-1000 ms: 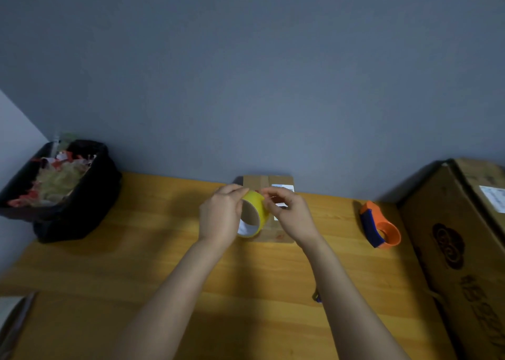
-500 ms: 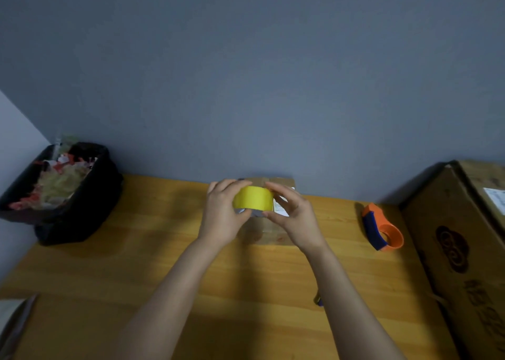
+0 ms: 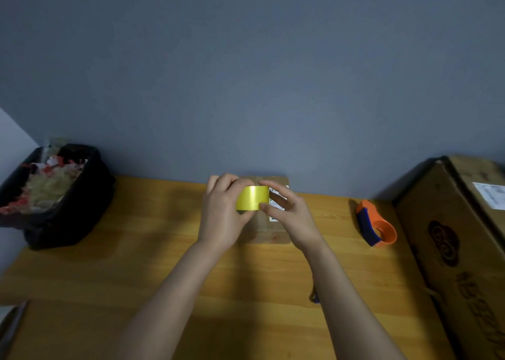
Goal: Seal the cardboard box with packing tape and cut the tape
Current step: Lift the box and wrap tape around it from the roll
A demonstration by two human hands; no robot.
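Note:
A yellow roll of packing tape (image 3: 252, 198) is held in the air between both hands, its outer band facing me. My left hand (image 3: 222, 213) grips its left side. My right hand (image 3: 287, 212) pinches its right edge with thumb and fingers. Just behind and under the hands, a small brown cardboard box (image 3: 269, 231) with a white label sits on the wooden table (image 3: 136, 264) against the wall; the hands hide most of it.
An orange and blue tape cutter (image 3: 375, 227) lies on the table at the right. A big cardboard box (image 3: 459, 250) stands at the far right. A black bin (image 3: 54, 195) full of scraps is at the left. A small dark object (image 3: 314, 297) peeks out beside my right forearm.
The roll was turned from showing its open core to showing its yellow band, and it rose slightly. Both hands shifted around it and stay over the small box.

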